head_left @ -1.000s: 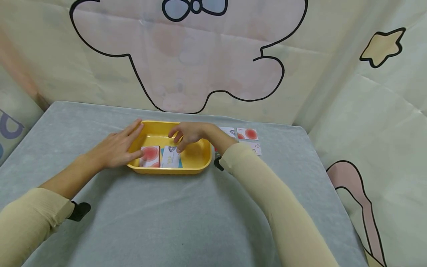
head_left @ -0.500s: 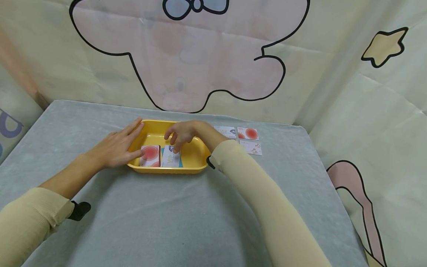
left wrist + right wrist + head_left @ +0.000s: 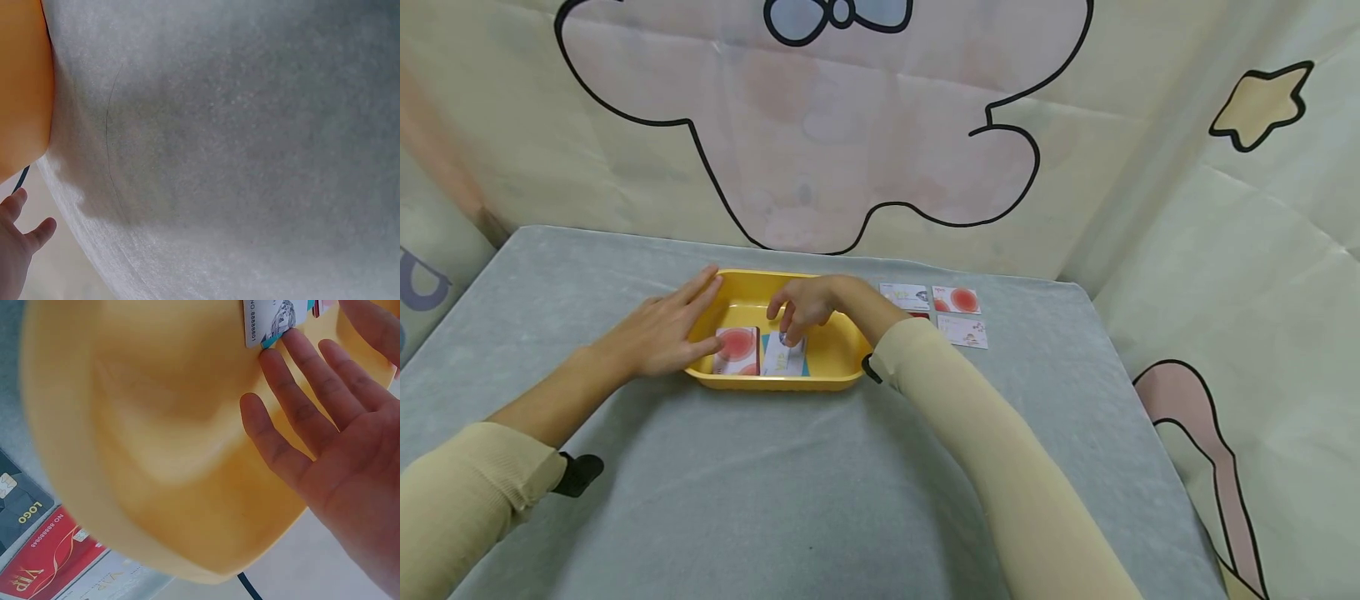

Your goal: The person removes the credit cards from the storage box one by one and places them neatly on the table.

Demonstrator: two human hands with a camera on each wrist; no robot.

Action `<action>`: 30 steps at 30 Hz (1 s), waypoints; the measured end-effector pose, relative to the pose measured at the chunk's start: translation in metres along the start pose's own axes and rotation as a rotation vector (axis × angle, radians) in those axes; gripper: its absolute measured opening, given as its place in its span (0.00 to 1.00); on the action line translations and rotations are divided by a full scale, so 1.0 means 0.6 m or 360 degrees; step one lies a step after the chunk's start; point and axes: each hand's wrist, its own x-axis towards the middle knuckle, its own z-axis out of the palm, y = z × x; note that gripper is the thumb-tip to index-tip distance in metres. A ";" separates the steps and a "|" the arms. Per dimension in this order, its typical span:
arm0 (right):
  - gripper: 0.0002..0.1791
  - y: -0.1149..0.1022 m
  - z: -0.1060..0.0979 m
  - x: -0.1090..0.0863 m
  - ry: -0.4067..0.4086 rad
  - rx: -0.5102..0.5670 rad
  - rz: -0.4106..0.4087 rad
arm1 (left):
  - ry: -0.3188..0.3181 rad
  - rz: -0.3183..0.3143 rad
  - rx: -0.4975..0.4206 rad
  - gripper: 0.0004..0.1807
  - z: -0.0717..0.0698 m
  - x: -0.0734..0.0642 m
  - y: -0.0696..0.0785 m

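A yellow tray (image 3: 775,385) stands on the cloth-covered table. My left hand (image 3: 662,333) lies over its left rim, fingers spread. Inside, side by side near the front wall, are a white card with a red circle (image 3: 737,353) and a white VIP card (image 3: 782,362). A blue edge (image 3: 807,367) peeks out from under the VIP card. Reaching in from the right, my right hand (image 3: 811,304) has its fingertips at the far end of the VIP card. In the right wrist view the fingers (image 3: 300,419) are extended, two tips right at the card's edge.
Right of the tray lie a white card (image 3: 904,296), a red-circled card (image 3: 956,300) and a pale card (image 3: 962,332). The right wrist view also shows a red VIP card (image 3: 47,553) and a dark LOGO card (image 3: 19,509) outside the tray wall.
My right hand has shifted slightly left, its fingertips now over the VIP card's far end. The sleeve's shift left uncovers more of the cards on the table. My left hand stays put.
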 end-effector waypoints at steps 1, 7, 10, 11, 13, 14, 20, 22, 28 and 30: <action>0.30 0.000 0.000 0.000 0.0002 -0.0005 0.0002 | 0.0003 0.0003 0.0000 0.47 0.000 0.000 0.000; 0.29 -0.001 0.002 0.002 0.0021 -0.0013 -0.0014 | 0.0019 0.0020 0.0002 0.47 0.002 -0.001 -0.004; 0.29 -0.001 0.002 0.003 0.0029 -0.0014 -0.0015 | 0.0026 0.0023 0.0000 0.47 0.003 -0.001 -0.005; 0.29 0.000 0.002 0.003 0.0034 -0.0016 -0.0015 | 0.0029 0.0026 0.0000 0.47 0.003 -0.001 -0.005; 0.28 0.001 0.001 0.002 0.0051 -0.0041 -0.0030 | 0.0029 0.0025 0.0001 0.47 0.003 0.000 -0.005; 0.27 0.001 0.001 0.002 0.0062 -0.0055 -0.0047 | 0.0028 0.0026 0.0002 0.47 0.003 0.000 -0.005; 0.24 -0.002 0.004 -0.002 0.0121 -0.0092 -0.0166 | 0.0029 0.0021 0.0007 0.47 0.003 0.002 -0.003; 0.22 -0.004 0.004 -0.005 0.0126 -0.0081 -0.0159 | 0.0033 0.0024 0.0005 0.47 0.003 0.002 -0.003; 0.19 -0.008 0.002 -0.010 0.0133 -0.0086 -0.0160 | 0.0041 0.0029 0.0000 0.47 0.004 0.001 -0.002; 0.18 -0.009 0.001 -0.012 0.0138 -0.0090 -0.0178 | 0.0046 0.0032 0.0002 0.47 0.004 0.001 -0.003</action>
